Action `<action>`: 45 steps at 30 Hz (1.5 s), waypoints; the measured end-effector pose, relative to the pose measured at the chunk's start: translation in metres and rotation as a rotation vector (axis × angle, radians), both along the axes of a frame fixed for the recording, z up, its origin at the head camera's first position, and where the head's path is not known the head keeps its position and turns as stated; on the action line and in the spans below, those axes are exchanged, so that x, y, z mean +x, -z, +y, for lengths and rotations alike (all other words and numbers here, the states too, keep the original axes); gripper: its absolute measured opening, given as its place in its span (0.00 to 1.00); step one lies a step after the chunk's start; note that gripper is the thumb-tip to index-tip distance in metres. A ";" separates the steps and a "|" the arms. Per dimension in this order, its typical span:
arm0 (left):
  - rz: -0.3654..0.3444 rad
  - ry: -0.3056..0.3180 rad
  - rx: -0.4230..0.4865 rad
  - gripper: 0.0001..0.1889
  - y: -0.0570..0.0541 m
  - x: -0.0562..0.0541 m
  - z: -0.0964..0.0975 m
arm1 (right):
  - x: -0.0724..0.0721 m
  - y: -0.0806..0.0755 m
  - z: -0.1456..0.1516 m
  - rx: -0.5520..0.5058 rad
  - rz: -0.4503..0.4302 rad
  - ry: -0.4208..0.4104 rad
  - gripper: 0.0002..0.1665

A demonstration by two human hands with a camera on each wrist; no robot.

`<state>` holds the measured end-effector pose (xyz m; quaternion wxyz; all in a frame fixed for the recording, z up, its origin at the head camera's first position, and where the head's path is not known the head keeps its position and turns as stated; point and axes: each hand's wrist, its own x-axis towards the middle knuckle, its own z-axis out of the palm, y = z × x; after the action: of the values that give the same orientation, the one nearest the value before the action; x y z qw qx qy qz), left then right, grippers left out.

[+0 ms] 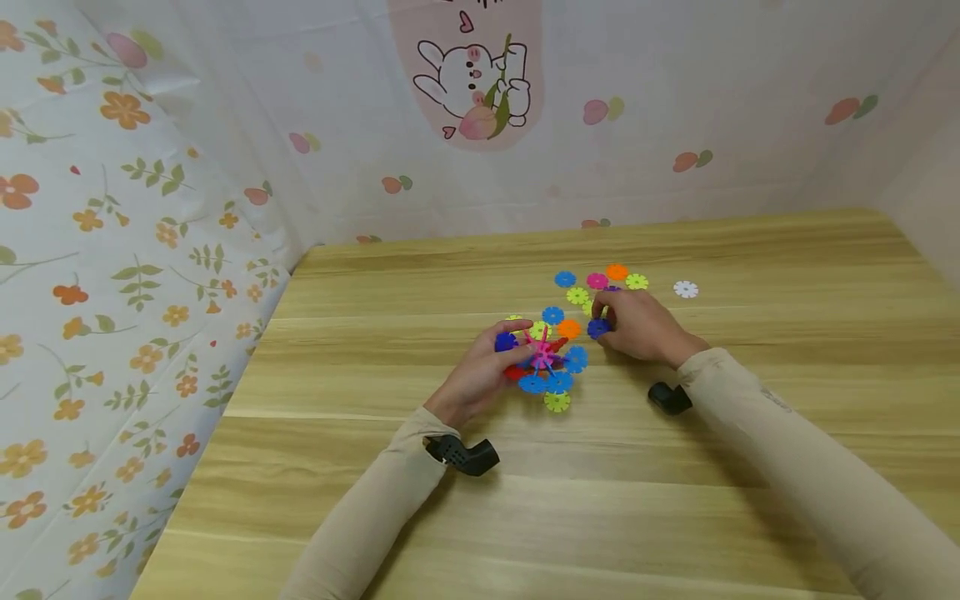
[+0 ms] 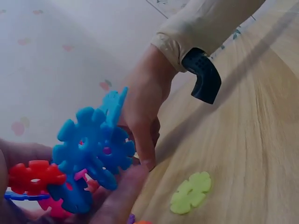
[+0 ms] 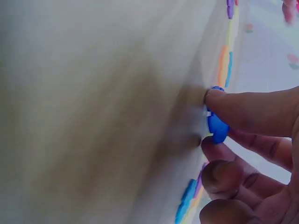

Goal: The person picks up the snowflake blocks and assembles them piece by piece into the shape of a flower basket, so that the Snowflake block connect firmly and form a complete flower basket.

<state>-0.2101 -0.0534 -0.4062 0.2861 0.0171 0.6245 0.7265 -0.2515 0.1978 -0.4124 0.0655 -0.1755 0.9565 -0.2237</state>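
Observation:
My left hand [image 1: 480, 375] grips a cluster of interlocking snowflake discs [image 1: 543, 358] with a pink middle and blue and red discs slotted round it. In the left wrist view the cluster's blue discs [image 2: 84, 135] overlap one another, and a red disc [image 2: 37, 177] sticks out at the left. To its right, my right hand [image 1: 647, 325] pinches a dark blue snowflake disc [image 1: 598, 328] between thumb and fingers. The right wrist view has this blue disc [image 3: 217, 127] close over the table, the thumb on its near side.
Loose discs lie beyond the hands: orange [image 1: 617, 272], pink [image 1: 597, 281], blue [image 1: 565, 279] and yellow-green [image 1: 637, 282]. A white disc [image 1: 686, 289] sits apart at the right. Another yellow-green disc [image 1: 557, 402] lies before the cluster. Patterned cloth [image 1: 337, 125] hangs behind the wooden table [image 1: 600, 517].

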 end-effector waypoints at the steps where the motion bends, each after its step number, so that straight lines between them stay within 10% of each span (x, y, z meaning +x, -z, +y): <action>1: 0.006 0.006 -0.004 0.23 0.000 0.000 0.000 | 0.001 0.001 0.001 -0.013 0.005 0.000 0.16; 17: 0.027 -0.004 0.037 0.22 0.005 -0.003 -0.002 | 0.011 0.001 0.002 -0.250 -0.054 0.006 0.10; 30: 0.039 -0.041 0.027 0.21 0.005 -0.005 -0.002 | 0.033 -0.022 -0.014 -0.674 -0.255 0.150 0.13; 45: 0.092 -0.055 0.057 0.20 0.004 -0.006 0.003 | 0.040 -0.026 -0.019 -0.679 -0.214 0.127 0.12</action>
<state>-0.2158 -0.0509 -0.4100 0.2362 0.0415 0.6163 0.7501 -0.2112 0.1786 -0.3859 0.0892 -0.1029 0.8245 -0.5492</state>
